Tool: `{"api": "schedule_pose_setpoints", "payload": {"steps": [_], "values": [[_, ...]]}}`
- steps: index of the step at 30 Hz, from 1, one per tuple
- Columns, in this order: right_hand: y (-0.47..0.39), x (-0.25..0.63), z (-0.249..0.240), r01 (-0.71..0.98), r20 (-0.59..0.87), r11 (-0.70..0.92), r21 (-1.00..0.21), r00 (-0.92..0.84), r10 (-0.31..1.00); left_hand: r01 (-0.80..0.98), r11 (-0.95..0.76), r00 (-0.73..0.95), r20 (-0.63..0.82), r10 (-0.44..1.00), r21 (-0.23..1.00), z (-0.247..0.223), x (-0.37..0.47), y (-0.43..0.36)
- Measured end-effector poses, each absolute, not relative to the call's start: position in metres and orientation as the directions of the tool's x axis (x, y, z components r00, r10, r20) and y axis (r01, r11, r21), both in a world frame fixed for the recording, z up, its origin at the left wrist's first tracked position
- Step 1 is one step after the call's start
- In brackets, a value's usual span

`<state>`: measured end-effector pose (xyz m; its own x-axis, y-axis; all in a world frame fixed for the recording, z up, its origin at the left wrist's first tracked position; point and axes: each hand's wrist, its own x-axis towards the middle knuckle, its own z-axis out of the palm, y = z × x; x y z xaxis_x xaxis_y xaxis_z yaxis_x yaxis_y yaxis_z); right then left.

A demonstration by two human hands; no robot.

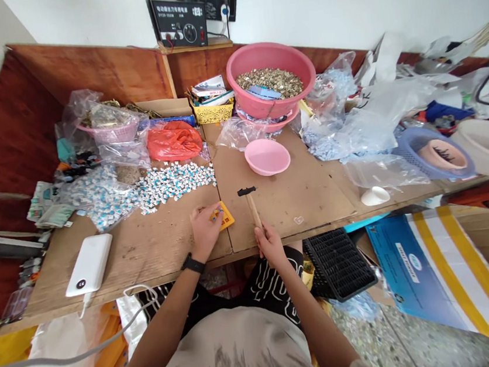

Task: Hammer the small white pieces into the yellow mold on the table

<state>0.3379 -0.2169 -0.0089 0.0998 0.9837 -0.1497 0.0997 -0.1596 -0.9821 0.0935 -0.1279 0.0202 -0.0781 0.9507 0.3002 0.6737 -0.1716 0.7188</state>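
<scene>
My right hand is closed around the wooden handle of a small hammer. Its black head is raised towards the middle of the cardboard-topped table. To the left, my left hand has its fingertips together over a small yellow plate with holes or marks in it. Tiny blue bits show by the fingertips; what they pinch is too small to make out. Beyond this hand spreads a heap of small white and blue pieces. An oval pink bowl stands behind the hammer.
A large pink basin of metal bits stands at the back, near a yellow basket and a red plastic bag. A white power bank with a cable lies front left. Plastic bags and a blue basket crowd the right.
</scene>
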Motion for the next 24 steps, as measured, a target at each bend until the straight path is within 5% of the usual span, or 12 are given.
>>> {"api": "schedule_pose_setpoints", "payload": {"steps": [8,13,24], "values": [[-0.217,0.337,-0.006,0.087,-0.132,-0.142,-0.986,0.114,0.985,0.821,-0.244,0.11,0.276,0.955,0.516,0.019,0.079,-0.131],[-0.217,0.338,-0.005,0.084,-0.143,-0.153,-0.985,0.114,0.983,0.803,-0.323,0.215,0.262,0.941,0.501,0.032,0.073,-0.126],[-0.217,0.337,-0.004,0.095,-0.136,-0.15,-0.984,0.141,0.981,0.822,-0.275,0.147,0.28,0.949,0.499,0.032,0.073,-0.121]]}}
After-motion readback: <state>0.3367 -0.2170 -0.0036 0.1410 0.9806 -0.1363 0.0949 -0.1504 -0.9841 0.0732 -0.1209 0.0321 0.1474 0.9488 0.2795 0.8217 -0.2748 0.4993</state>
